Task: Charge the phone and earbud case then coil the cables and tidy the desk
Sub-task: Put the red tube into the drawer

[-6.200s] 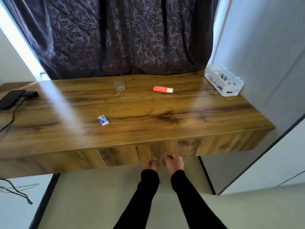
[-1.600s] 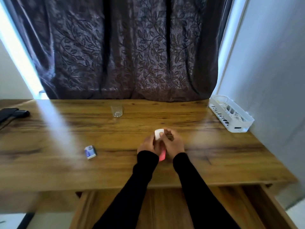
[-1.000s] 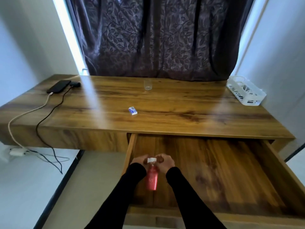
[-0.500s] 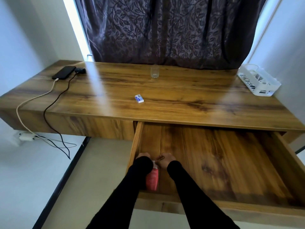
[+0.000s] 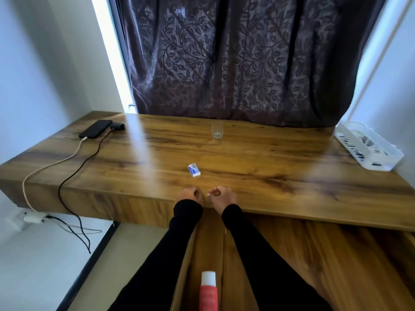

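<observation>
A black phone (image 5: 95, 128) lies at the desk's far left with a white cable (image 5: 48, 165) plugged in. A small black earbud case (image 5: 117, 126) sits beside it with a black cable (image 5: 77, 170); both cables hang over the left edge. My left hand (image 5: 190, 195) and my right hand (image 5: 221, 195) hover over the desk's front edge, fingers curled, nothing in them. A small blue-and-white eraser (image 5: 194, 170) lies just beyond them. A red tube with a white cap (image 5: 208, 292) rests in the open drawer (image 5: 314, 254).
A clear glass (image 5: 217, 130) stands at the back middle of the wooden desk (image 5: 258, 158). A white basket (image 5: 368, 149) holding white cables sits at the far right by the wall. A white charger (image 5: 33, 217) lies on the floor at left. A dark curtain hangs behind.
Both hands let go of the red tube in the drawer and rose to the desk's front edge. The tube stays in the drawer.
</observation>
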